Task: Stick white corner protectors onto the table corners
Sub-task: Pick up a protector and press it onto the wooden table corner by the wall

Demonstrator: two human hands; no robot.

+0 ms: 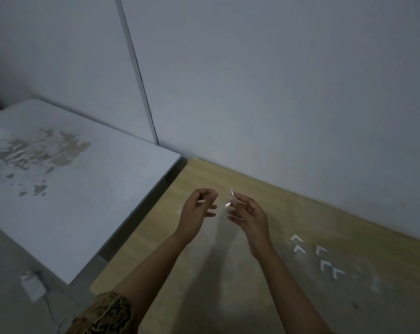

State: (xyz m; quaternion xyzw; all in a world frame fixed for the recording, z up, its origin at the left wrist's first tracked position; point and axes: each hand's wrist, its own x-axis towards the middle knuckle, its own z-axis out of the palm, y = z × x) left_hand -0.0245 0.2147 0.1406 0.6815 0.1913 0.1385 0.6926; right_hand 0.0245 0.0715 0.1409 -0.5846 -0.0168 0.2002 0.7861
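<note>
Corner protectors are what the scene turns on, yet the largest thing seen is the grey wall [276, 80], which is met along its base by the far edge of the wooden table [228, 273]. A white tabletop [71, 189] with a patch of peeled, discoloured surface is set to the left of the wooden table, a dark gap being left between the two. On the floor below it, a white power adapter [32, 284] with a trailing cable is seen.

Both forearms are held out above the wooden table, and a patterned brown sleeve [108, 314] is shown at the lower edge. The left hand [197, 210] is raised with its fingers loosely curled and nothing visibly held — the thumb and forefinger are bent toward each other but blurred. A small white corner protector [231, 200] is pinched between the fingertips of the right hand [250, 213], above the table and just beside the left hand; its shape is smeared by blur.

Five more white corner protectors [318, 256] — small L-shaped pieces — are laid on the wooden table to the right of the hands, close together but apart from each other.
</note>
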